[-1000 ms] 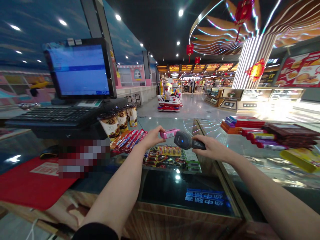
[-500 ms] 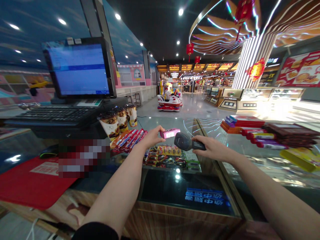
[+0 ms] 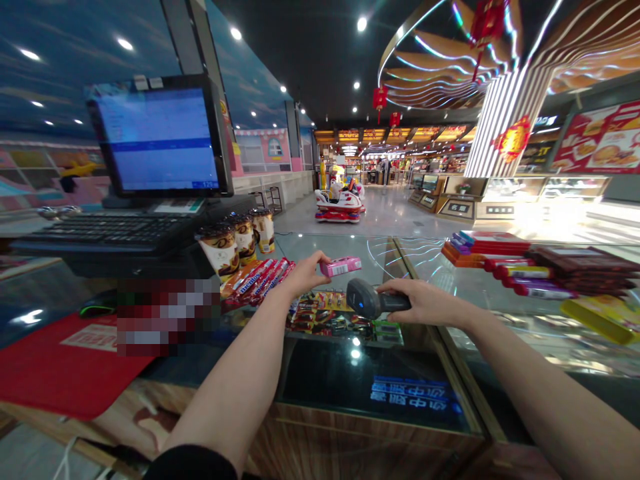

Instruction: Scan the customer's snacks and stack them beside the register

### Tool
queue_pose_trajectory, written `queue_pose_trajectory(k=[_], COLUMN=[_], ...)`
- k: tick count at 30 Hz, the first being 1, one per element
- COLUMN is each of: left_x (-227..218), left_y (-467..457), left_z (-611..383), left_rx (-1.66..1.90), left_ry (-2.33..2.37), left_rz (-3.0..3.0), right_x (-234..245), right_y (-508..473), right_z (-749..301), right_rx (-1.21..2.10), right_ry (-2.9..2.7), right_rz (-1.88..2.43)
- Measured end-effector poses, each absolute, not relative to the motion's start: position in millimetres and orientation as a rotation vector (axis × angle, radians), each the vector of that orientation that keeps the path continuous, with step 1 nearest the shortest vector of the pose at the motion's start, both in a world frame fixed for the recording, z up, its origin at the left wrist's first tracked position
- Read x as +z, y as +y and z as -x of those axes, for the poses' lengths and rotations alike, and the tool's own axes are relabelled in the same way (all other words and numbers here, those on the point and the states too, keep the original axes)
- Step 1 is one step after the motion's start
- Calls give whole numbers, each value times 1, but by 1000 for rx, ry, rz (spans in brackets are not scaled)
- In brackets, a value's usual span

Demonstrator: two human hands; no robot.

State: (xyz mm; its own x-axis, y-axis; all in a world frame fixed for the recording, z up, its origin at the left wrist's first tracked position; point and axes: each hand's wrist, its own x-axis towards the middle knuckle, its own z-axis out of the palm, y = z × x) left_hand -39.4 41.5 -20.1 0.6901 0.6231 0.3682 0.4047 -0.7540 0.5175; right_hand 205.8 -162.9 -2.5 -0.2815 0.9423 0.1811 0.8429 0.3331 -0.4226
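Pinched in my left hand (image 3: 307,273) is a small pink box (image 3: 341,267) with a white barcode label facing me. My right hand (image 3: 425,301) is wrapped round the handle of a black barcode scanner (image 3: 365,299), whose head points left with a small blue light on it. The scanner sits just below and to the right of the box, apart from it. Both are held above the glass counter (image 3: 345,373). Beside my left wrist lie red Mentos packs (image 3: 257,280), and several lidded cups (image 3: 243,239) stand behind them.
At the left are a monitor (image 3: 157,140), a keyboard (image 3: 95,233), a mouse (image 3: 97,303) and a red mat (image 3: 65,360). To the right, chocolate-brown packs (image 3: 580,267), coloured tubes (image 3: 530,273) and a yellow box (image 3: 600,317) lie on the glass.
The scanner has dropped a little away from the pink box, and a blue light now shows on it. The red glow on the box label is gone. My left hand stays put.
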Motion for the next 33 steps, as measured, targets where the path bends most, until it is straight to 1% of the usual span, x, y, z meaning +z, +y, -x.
queue_pose_trajectory(k=[9, 14, 21, 23, 28, 33], left_x=[-22, -22, -18, -17, -13, -14], left_y=[42, 43, 39, 38, 33, 32], left_z=[40, 39, 38, 37, 35, 32], left_rx=[752, 741, 739, 736, 805, 830], left_ry=[815, 816, 828, 846, 785, 741], left_rz=[-2527, -2556, -2613, -2616, -2596, -2578], right_x=[6, 5, 4, 2, -7, -14], right_y=[-169, -169, -166, -161, -141, -125], right_z=[-201, -205, -217, -220, -224, -222], right_rx=[560, 629, 780, 742, 519, 510], right_ry=[-2211, -2206, -2060, -1957, -1826, -1785], right_rz=[1638, 1633, 1522, 1516, 1515, 1504])
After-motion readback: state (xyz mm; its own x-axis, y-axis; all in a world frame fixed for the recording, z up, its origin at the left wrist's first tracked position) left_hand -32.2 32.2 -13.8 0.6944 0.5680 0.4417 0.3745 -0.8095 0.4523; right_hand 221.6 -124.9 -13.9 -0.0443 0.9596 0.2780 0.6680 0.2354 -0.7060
